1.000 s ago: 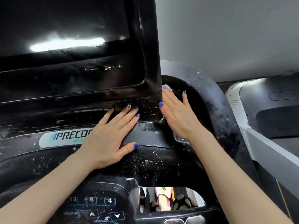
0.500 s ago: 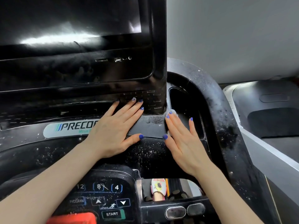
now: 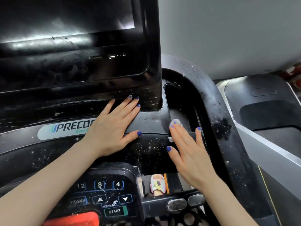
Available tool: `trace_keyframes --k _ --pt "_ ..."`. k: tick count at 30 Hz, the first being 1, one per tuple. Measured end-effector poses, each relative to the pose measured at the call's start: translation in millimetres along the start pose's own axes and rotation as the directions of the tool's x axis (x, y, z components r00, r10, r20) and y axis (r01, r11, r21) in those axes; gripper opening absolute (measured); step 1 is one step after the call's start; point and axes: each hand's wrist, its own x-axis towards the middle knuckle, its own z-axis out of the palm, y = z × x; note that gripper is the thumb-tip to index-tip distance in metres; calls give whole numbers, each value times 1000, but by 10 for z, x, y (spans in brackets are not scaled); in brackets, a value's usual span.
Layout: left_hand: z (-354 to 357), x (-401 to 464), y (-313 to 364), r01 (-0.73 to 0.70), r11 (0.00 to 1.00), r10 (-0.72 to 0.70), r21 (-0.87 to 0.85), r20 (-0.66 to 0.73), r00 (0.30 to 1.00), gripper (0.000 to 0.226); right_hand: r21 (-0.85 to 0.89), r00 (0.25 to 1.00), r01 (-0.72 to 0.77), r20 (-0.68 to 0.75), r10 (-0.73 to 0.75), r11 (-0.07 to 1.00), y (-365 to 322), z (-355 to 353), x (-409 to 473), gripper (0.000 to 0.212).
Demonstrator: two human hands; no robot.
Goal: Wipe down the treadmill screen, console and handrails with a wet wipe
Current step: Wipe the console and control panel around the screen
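Everywhere white specks across the black console (image 3: pixel 146 149), grey wall (image 3: pixel 228 33) behind.

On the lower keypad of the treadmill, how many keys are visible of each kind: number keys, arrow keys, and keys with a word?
Number keys: 3 (12, 8, 4)
Arrow keys: 2 (up, down)
Word keys: 2 (PROGRAM, START)
Total: 7
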Motion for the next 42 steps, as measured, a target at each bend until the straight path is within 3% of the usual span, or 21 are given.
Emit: trace_keyframes --k 6,12,20,29,38,42 --pt "4 -7 -11 -24 1000 24 -9 -9 1000 84 18 996 -89 -8 89 996 -66 46 -26 93" --pt "7 -29 -29 -104 994 104 -11 -6 995 82 -1 998 -49 -36 49 999 -204 95 -134 75" --pt "31 -44 -48 -141 989 141 -34 -17 990 81 -194 983 -176 14 182 965 141 19 -421 88" --pt "54 -43 -43 -169 985 168 -37 -30 985 83 -412 965 -255 -52 257 875 219 1 -111 104" --pt "56 -58 -50 -193 980 193 -41 -25 981 84 -347 926 -372 -80 368 861 97 340 -707 92" --pt "64 -54 -51 -194 980 193 -41 -27 981 87 -54 873 -473 -165 460 879 -98 438 -446 93"
